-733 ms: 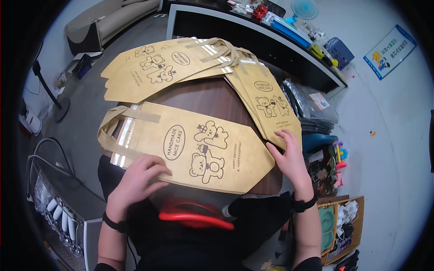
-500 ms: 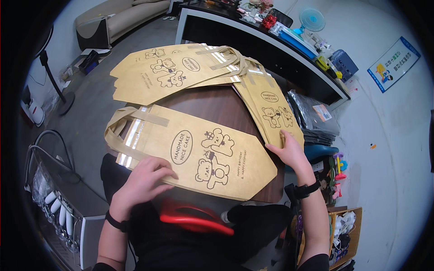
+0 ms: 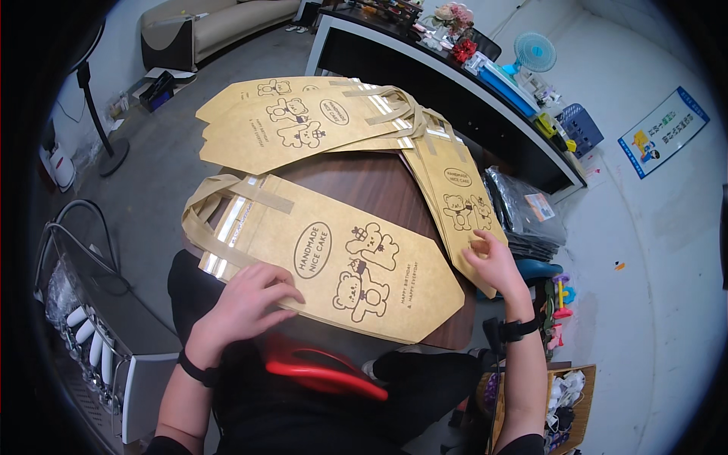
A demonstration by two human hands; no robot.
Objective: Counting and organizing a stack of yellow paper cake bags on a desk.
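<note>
L hand [image 3: 244, 303] flat, fingers spread, on near edge of front paper bag [image 3: 334, 265]. R hand [image 3: 494, 262] has slid off it onto side bag pile [image 3: 455, 197], fingers pressing. Front bag now loose on brown worktop [image 3: 379, 189].

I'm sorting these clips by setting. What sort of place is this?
Probably a small workshop or shop back room. Flat kraft paper bags are stacked on a round wooden table, a long dark counter is cluttered with supplies, and the floor is bare concrete.
</note>
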